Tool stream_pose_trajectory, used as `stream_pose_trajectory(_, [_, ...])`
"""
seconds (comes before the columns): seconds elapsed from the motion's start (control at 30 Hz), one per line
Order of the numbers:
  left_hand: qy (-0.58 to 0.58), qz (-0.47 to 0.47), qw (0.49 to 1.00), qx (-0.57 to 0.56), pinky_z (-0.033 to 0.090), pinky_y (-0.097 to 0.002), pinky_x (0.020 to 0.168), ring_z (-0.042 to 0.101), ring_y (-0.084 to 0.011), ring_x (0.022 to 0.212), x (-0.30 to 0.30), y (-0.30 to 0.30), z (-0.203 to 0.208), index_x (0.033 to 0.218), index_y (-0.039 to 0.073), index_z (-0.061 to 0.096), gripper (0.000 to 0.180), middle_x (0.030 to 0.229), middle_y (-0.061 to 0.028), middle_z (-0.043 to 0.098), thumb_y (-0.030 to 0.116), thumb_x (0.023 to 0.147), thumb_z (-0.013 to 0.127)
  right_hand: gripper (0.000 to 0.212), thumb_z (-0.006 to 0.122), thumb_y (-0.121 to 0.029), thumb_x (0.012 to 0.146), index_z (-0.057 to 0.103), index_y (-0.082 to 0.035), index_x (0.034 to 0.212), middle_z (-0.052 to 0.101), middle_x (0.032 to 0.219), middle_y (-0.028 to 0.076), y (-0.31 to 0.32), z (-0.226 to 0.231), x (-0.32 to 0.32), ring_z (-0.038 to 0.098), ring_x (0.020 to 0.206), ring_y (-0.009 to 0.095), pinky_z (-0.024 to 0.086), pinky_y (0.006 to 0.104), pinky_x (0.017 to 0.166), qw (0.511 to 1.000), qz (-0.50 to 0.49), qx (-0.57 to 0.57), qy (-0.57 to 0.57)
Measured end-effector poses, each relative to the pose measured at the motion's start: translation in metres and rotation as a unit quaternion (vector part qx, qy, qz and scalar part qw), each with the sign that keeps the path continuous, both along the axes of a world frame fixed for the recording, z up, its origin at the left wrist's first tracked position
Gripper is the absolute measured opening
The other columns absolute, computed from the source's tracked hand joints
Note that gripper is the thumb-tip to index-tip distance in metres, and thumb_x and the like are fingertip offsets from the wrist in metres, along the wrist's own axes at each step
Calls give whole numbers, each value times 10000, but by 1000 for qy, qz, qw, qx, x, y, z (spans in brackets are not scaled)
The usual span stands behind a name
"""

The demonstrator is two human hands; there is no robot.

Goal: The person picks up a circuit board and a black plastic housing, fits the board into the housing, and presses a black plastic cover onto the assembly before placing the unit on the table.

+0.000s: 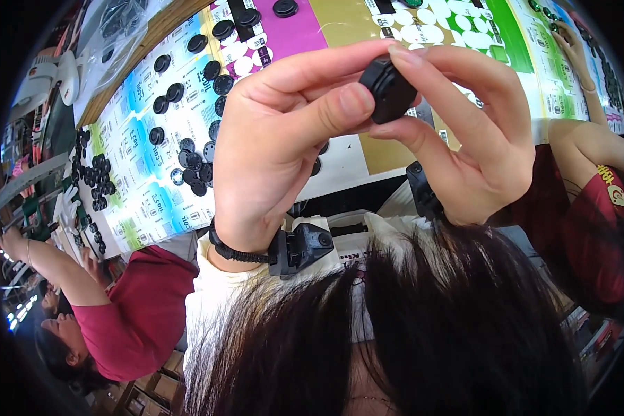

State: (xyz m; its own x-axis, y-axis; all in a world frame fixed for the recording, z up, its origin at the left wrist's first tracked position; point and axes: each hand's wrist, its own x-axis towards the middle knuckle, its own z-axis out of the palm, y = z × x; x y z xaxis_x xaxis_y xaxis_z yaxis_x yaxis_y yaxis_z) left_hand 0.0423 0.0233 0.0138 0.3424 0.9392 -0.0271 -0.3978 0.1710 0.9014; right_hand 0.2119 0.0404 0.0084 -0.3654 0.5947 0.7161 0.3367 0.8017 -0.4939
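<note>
"Since you're reading it from the left, what lies there?"

"Black round parts (100,177), heaped, then scattered singles and a loose pile (195,170) on a glossy blue-and-white printed sheet (135,187). They look like moulded plastic, short and disc-like."

"And the left hand (263,132)?"

"Thumb and index clamped on a black round piece (390,90). A braided black band (236,252) rings that wrist, beside a boxy black device (308,247)."

"Where is the piece, and which way does it point?"

"Raised between both hands, above the sheets. It's squat; its broad diameter stands nearly upright, tilted. The stepped, ridged edge is toward the left thumb, the flatter matte face toward the right hand (482,149) and partly upward."

"What are that hand's fingers doing?"

"Index at the piece's upper edge, thumb at the lower, closed on it together; the others curl behind."

"Farther right?"

"Somebody's dark red clothing (589,229), soft cloth with a yellow print."
</note>
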Motion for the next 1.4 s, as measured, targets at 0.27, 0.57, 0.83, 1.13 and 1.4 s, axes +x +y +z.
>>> stream_pose_trajectory(0.27, [171,163,962,134,446,-236,755,548,-158,877,16,-13,-3,1062,-63,461,240,986,-131,550,18,836,440,412,665,21,625,557,26,1022,564,955,126,5,-20,-15,552,856,195,460,265,714,997,-29,57,43])
stream_pose_trajectory(0.57, [340,198,878,273,448,-188,645,549,-103,736,17,-5,-12,956,-57,490,151,806,-86,561,-20,824,427,326,641,-45,680,585,-52,1000,592,842,121,-10,-30,-39,597,731,187,464,233,615,862,63,-361,351])
stream_pose_trajectory(0.83, [436,87,894,61,463,-201,617,564,-102,711,-99,86,-50,1054,55,525,251,839,-72,573,72,869,357,336,613,-35,698,521,-21,1020,542,943,86,20,-62,-18,565,784,195,452,271,700,962,-54,-258,-70])
stream_pose_trajectory(1.13, [785,125,565,221,438,-369,741,560,-313,852,-206,151,-90,1027,72,561,305,881,-193,583,132,741,473,367,601,-33,656,465,-52,997,458,895,103,17,-87,-27,516,841,251,436,318,696,931,8,-199,-306])
stream_pose_trajectory(1.4, [713,11,621,325,444,-331,685,572,-268,748,-46,157,-50,1014,37,558,314,834,-147,595,198,745,539,283,535,18,683,501,-28,960,498,802,105,26,-84,-14,527,774,275,438,324,666,939,-16,-170,-297])
